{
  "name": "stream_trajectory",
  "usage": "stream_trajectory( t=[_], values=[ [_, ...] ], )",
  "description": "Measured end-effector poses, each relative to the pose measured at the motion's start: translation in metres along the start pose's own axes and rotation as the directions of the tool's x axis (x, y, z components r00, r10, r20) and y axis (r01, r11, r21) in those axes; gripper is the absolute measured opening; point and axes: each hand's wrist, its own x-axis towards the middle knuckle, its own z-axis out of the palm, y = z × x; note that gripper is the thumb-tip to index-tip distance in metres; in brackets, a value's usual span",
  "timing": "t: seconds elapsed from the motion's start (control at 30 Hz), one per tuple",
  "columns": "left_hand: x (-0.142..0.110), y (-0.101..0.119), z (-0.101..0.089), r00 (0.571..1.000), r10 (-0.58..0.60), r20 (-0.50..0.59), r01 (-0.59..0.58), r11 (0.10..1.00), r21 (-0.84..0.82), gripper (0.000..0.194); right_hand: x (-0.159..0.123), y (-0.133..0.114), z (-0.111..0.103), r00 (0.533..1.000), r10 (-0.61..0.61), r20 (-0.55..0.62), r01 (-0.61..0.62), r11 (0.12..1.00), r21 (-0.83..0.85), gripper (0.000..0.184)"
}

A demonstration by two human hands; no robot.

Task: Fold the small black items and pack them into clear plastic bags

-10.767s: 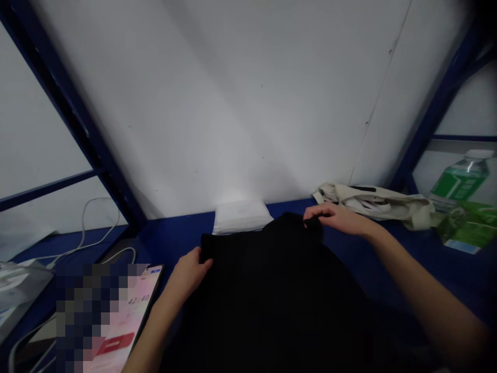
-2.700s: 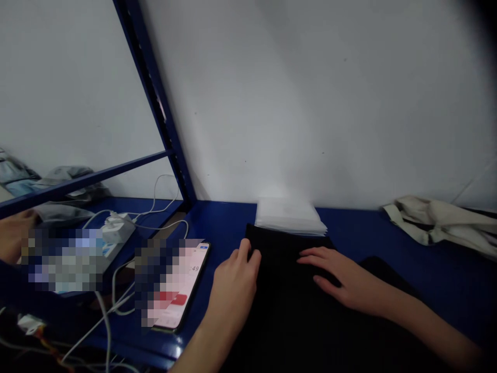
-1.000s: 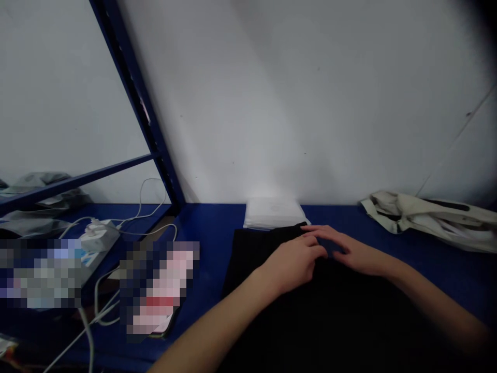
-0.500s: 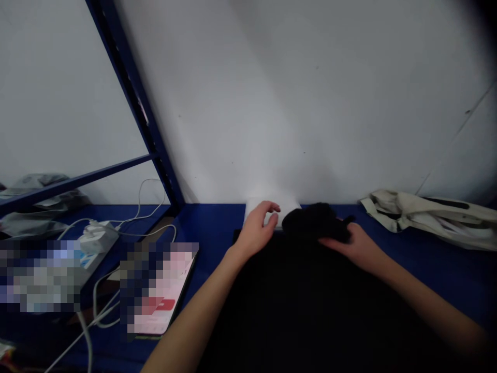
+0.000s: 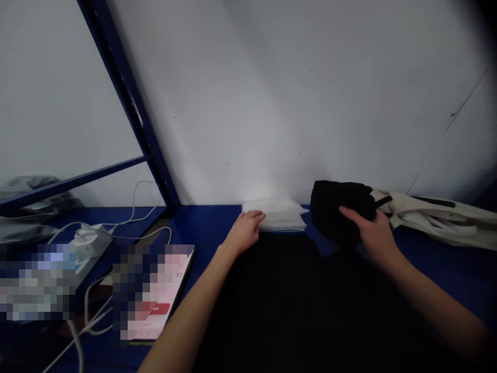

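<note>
clamping bunched black cloth in my right hand over the surface, by the pale fabric; sideways pull could snag it. left hand at white stack, grip unclear; dragging may skew sheets.

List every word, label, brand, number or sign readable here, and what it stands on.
"51": on the lit, pinkish screen of the flat rectangular phone.
Too small or blurred: the screen's other marks.
None readable: black cloth bundle, stack of thin white sheets.
</note>
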Motion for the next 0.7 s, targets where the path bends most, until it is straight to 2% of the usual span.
stream_trajectory(
  t=[0.1,0.2,0.3,0.37,0.53,0.63,0.7],
  values=[
    [-0.001,0.002,-0.018,1.000,0.030,-0.005,-0.031,0.978,-0.205,0.037,0.002,-0.003,-0.001,0.995,-0.007,-0.100,0.015,0.997,0.071,0.030],
    [-0.004,0.003,-0.030,0.990,0.043,0.137,0.009,0.932,-0.361,0.030,0.003,-0.006,-0.002,0.984,-0.029,-0.175,0.049,0.993,0.107,0.032],
    [-0.009,0.005,-0.027,0.947,0.061,0.317,0.064,0.928,-0.368,0.026,0.001,-0.007,-0.002,0.973,-0.105,-0.205,0.123,0.989,0.078,0.036],
    [-0.011,0.009,-0.019,0.924,0.103,0.369,0.017,0.952,-0.306,0.025,-0.001,-0.007,-0.001,0.972,-0.143,-0.186,0.152,0.988,0.037,0.036],
    [-0.010,0.022,0.000,0.938,0.214,0.273,-0.195,0.976,-0.096,0.036,-0.006,-0.006,0.002,0.959,-0.272,-0.075,0.263,0.958,-0.112,0.037],
    [-0.009,0.024,0.005,0.940,0.228,0.253,-0.225,0.973,-0.040,0.036,-0.008,-0.006,0.007,0.935,-0.353,0.009,0.345,0.908,-0.236,0.033],
    [-0.008,0.024,0.007,0.947,0.225,0.231,-0.222,0.974,-0.040,0.038,-0.013,-0.008,0.011,0.890,-0.450,0.075,0.450,0.837,-0.311,0.032]
  ],
)
